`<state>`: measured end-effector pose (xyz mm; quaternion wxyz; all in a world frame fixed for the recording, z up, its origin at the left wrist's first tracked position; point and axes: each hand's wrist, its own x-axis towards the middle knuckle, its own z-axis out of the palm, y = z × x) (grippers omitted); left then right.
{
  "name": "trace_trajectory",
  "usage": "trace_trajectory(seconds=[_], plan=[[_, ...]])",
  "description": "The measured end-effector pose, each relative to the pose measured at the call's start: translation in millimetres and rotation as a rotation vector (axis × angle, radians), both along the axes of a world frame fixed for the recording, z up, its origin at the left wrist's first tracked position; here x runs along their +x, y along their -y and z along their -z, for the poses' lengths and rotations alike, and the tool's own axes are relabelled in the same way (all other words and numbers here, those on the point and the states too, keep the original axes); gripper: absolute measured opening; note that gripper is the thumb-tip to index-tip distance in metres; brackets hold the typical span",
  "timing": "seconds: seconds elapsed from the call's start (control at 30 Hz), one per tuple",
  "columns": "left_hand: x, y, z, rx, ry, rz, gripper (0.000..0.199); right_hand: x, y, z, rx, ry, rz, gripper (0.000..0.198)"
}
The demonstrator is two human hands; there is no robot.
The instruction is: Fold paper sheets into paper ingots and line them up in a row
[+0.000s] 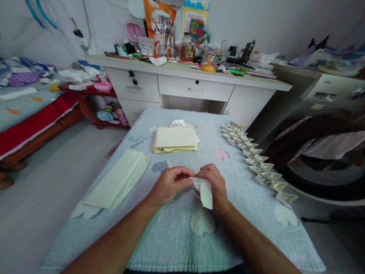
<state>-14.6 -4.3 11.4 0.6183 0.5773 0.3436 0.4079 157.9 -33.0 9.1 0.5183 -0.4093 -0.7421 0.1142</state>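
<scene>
A partly folded piece of pale paper point(206, 193) is held between both hands over the near middle of the cloth-covered table. My left hand point(173, 183) pinches its upper left corner between thumb and fingers. Around its top and right side, my right hand point(215, 186) has its fingers closed. Printed marks show on the paper's inner face, and its far side is hidden by the fingers. To the right, folded paper boats point(261, 166) stand in a long overlapping row. Beyond my hands lies a stack of cream and yellow paper point(176, 137).
A pile of long pale green sheets point(118, 179) lies at the table's left. Crumpled white tissue point(177, 122) sits behind the cream stack. A white desk point(196, 88) crowded with jars and packets stands past the table, with a bed point(31, 110) at left and a washing machine point(319, 171) at right.
</scene>
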Motion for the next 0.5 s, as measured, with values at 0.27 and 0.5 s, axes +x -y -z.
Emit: trace_trajectory(seconds=[0.27,0.5], plan=[[-0.1,0.5,0.6,0.027,-0.062,-0.034,0.023,-0.3,0.9,-1.0,0.018,-0.023,0.005,0.011],[2.3,1.6,-3.4,-0.026,0.009,-0.021,0.018,-0.9,0.8,2.0,-0.032,-0.067,-0.036,0.014]])
